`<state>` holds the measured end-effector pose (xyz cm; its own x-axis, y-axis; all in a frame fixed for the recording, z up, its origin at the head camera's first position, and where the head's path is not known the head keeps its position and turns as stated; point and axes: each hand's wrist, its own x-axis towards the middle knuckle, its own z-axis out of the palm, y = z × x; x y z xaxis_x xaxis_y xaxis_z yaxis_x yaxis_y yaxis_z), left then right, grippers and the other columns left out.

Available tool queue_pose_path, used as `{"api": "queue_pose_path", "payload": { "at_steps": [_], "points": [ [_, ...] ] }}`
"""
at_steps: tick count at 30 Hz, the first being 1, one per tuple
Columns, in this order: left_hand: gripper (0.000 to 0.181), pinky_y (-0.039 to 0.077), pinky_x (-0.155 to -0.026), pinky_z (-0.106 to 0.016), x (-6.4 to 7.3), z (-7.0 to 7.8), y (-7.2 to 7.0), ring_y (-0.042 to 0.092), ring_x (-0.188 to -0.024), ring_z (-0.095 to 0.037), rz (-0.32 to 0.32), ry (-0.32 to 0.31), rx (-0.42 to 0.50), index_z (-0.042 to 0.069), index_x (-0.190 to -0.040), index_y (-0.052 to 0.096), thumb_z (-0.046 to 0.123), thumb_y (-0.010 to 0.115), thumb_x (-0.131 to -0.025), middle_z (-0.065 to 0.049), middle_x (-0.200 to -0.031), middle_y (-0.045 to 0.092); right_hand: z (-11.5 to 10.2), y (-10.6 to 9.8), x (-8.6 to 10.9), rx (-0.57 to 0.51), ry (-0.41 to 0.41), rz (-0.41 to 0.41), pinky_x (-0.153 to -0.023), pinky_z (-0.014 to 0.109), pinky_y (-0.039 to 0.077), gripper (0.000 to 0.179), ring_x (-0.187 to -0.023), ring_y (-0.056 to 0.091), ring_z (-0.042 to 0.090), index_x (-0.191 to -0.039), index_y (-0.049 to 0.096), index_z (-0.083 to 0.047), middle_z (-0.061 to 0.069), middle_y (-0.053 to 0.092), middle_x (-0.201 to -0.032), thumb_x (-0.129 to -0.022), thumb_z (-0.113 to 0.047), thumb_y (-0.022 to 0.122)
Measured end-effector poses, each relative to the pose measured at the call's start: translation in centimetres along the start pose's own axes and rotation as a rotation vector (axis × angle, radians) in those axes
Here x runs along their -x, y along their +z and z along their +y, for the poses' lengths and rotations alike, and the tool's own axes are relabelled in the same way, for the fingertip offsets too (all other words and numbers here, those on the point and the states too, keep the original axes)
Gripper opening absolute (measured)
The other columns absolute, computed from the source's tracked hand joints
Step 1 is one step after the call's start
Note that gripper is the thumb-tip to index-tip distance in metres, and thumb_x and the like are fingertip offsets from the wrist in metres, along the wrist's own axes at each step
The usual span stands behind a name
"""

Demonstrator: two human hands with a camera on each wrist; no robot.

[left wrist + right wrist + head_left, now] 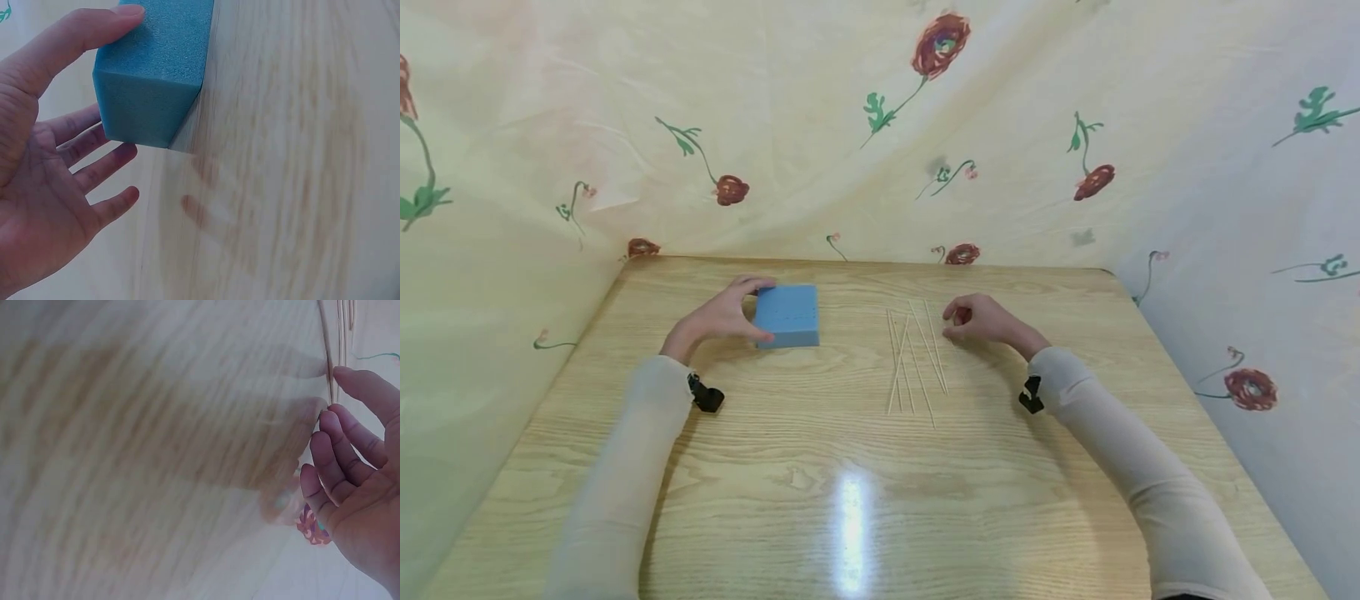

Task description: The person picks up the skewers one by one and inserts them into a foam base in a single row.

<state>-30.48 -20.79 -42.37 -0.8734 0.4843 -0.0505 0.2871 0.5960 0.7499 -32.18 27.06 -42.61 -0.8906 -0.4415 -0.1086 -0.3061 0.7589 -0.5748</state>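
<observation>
A blue foam block (787, 315) with rows of small dark marks on its top lies on the table at the left. My left hand (724, 315) grips it from the left side, thumb on the near side and fingers at the far side. In the left wrist view, the thumb presses the block (150, 56) while the other fingers spread out. Several thin pale sticks (936, 346) lie loosely crossed right of the block. My right hand (987, 321) is just right of them, fingers bent and thumb apart from the fingertips, with nothing seen between them.
The wooden table (760, 475) carries a bright light reflection near its front. A flower-patterned cloth (820, 133) hangs behind the table and along its sides. Black wrist straps (706, 393) sit at the sleeve ends.
</observation>
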Motion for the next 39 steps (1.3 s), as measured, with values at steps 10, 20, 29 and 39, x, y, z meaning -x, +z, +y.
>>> {"api": "queue_pose_path", "payload": {
  "at_steps": [10, 20, 29, 39],
  "points": [
    [0.097, 0.028, -0.117, -0.065, -1.4, 0.5, 1.4, 0.028, -0.148, -0.042, -0.015, 0.019, -0.016, 0.007, -0.158, 0.034, 0.025, 0.088, -0.080, -0.020, -0.162, 0.024, 0.5, -0.7, -0.2, -0.037, 0.028, -0.003, -0.072, 0.025, 0.050, 0.017, -0.078, 0.063, 0.015, -0.104, 0.076, 0.003, 0.013, 0.074, -0.089, -0.089, -0.006, 0.077],
    [0.100, 0.029, -0.117, -0.063, -2.5, 1.2, 2.5, 0.031, -0.146, -0.040, -0.017, 0.041, -0.008, 0.008, -0.158, 0.035, 0.026, 0.090, -0.076, -0.019, -0.160, 0.027, 0.6, -1.2, -0.3, -0.025, 0.051, -0.001, -0.072, 0.023, 0.052, 0.016, -0.080, 0.067, 0.014, -0.104, 0.077, 0.004, 0.017, 0.077, -0.095, -0.090, -0.003, 0.073],
    [0.099, 0.029, -0.117, -0.063, -3.2, 1.9, 3.3, 0.029, -0.149, -0.037, -0.045, 0.059, 0.003, 0.013, -0.158, 0.036, 0.028, 0.091, -0.077, -0.014, -0.162, 0.028, 1.3, -1.9, -0.5, -0.015, 0.061, 0.001, -0.068, 0.022, 0.052, 0.013, -0.076, 0.067, 0.011, -0.098, 0.079, 0.002, 0.015, 0.077, -0.091, -0.086, -0.002, 0.074],
    [0.100, 0.028, -0.118, -0.064, -3.5, 2.0, 3.6, 0.025, -0.151, -0.038, -0.054, 0.056, 0.013, 0.013, -0.159, 0.035, 0.028, 0.090, -0.078, -0.015, -0.164, 0.024, 1.8, -1.8, -1.0, -0.032, 0.052, 0.014, -0.066, 0.020, 0.051, 0.013, -0.072, 0.064, 0.009, -0.092, 0.078, 0.002, 0.012, 0.076, -0.084, -0.080, 0.004, 0.072]
  ]
}}
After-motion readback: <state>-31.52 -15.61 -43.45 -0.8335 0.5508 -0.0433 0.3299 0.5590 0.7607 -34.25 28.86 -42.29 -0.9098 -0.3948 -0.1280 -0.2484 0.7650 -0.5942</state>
